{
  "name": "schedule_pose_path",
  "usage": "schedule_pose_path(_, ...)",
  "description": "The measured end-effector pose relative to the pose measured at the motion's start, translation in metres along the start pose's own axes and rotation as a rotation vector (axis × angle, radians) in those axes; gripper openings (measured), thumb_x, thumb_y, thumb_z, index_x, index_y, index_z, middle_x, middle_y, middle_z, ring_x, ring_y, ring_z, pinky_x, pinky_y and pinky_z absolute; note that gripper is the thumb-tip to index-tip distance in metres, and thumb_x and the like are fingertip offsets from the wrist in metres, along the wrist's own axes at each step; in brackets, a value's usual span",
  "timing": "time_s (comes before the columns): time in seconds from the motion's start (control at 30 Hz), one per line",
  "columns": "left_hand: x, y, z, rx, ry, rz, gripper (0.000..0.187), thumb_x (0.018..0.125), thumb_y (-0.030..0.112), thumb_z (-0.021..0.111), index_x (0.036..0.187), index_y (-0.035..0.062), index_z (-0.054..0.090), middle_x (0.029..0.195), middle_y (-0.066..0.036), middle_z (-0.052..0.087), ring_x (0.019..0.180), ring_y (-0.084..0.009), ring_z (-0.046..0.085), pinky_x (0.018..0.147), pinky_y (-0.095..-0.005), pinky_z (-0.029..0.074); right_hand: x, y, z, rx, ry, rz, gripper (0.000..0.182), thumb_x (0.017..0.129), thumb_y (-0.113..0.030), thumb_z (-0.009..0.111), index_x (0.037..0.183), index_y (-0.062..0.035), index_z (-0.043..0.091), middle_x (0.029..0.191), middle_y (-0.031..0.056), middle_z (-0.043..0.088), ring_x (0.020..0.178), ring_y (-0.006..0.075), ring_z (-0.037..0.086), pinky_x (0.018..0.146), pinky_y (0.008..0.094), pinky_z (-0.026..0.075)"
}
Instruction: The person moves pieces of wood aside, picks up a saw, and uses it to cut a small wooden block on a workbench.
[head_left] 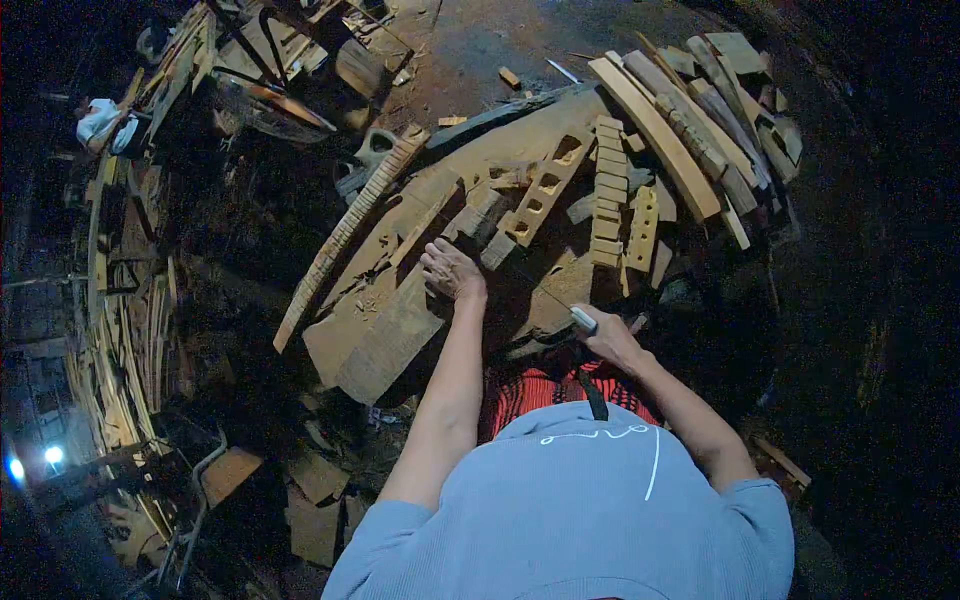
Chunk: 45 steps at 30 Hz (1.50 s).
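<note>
My left hand (pixel 453 272) presses down with curled fingers on a rough grey wooden beam (pixel 390 345), which lies slanting across the sawdust-covered work surface. Lower and to the right, my right hand (pixel 615 342) is closed around the pale handle of a tool (pixel 583 319). A thin, saw-like blade runs from that handle up and left toward the short grey end of a wooden block with square holes (pixel 543 195). Just beyond my left fingers lies a narrow wooden strip (pixel 425 225).
A long notched wooden strip (pixel 350 235) lies left. To the right are a slotted piece (pixel 608 195), a piece with round holes (pixel 642 230) and stacked curved boards (pixel 665 140). More timber (pixel 125 370) fills the far left, where a person (pixel 100 125) sits further back.
</note>
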<state>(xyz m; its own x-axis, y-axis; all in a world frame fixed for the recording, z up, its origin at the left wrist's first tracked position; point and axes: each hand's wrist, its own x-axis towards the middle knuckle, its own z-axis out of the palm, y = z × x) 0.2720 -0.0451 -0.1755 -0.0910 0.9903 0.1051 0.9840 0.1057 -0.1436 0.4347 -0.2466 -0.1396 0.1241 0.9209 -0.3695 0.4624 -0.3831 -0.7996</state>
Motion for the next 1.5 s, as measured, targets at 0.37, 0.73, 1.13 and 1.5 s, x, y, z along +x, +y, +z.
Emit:
schedule_pose_path(0.37, 0.002, -0.004, 0.027, -0.036, 0.033, 0.032, 0.024, 0.081, 0.012, 0.039, 0.102, 0.0035, 0.045, 0.102, -0.01, 0.046, 0.094, -0.0275, 0.043, 0.073, -0.0417, 0.038, 0.015, -0.027, 0.0, 0.008, 0.041, -0.104, 0.03, 0.07, -0.017, 0.055, 0.099, -0.0149, 0.049, 0.084, 0.0174, 0.057, 0.08, 0.0359, 0.055, 0.066, 0.0404, 0.044)
schedule_pose_path(0.73, 0.0, 0.002, 0.008, -0.001, 0.161, -0.024, 0.009, 0.078, 0.01, 0.042, 0.085, 0.0082, 0.047, 0.086, -0.006, 0.047, 0.084, -0.0213, 0.046, 0.066, -0.0362, 0.041, 0.002, -0.005, -0.006, -0.006, -0.053, -0.03, 0.036, 0.07, -0.012, 0.053, 0.106, -0.0142, 0.048, 0.086, 0.0189, 0.057, 0.081, 0.0363, 0.055, 0.065, 0.0392, 0.044)
schedule_pose_path(1.13, -0.001, 0.001, 0.01, -0.017, 0.144, -0.017, 0.012, 0.078, 0.01, 0.042, 0.089, 0.0061, 0.046, 0.088, -0.008, 0.048, 0.087, -0.0226, 0.046, 0.066, -0.0365, 0.042, -0.019, 0.002, -0.021, -0.003, -0.063, -0.052, 0.044, 0.066, -0.004, 0.051, 0.108, -0.0142, 0.047, 0.085, 0.0182, 0.057, 0.082, 0.0335, 0.056, 0.068, 0.0384, 0.045)
schedule_pose_path(1.5, 0.0, 0.001, 0.011, 0.011, 0.064, -0.019, 0.016, 0.08, 0.012, 0.041, 0.093, 0.0055, 0.047, 0.091, -0.007, 0.046, 0.089, -0.0223, 0.045, 0.07, -0.0366, 0.04, 0.035, -0.029, -0.001, -0.073, -0.105, -0.034, 0.046, 0.063, -0.005, 0.055, 0.107, -0.0154, 0.047, 0.086, 0.0191, 0.056, 0.082, 0.0349, 0.054, 0.069, 0.04, 0.044)
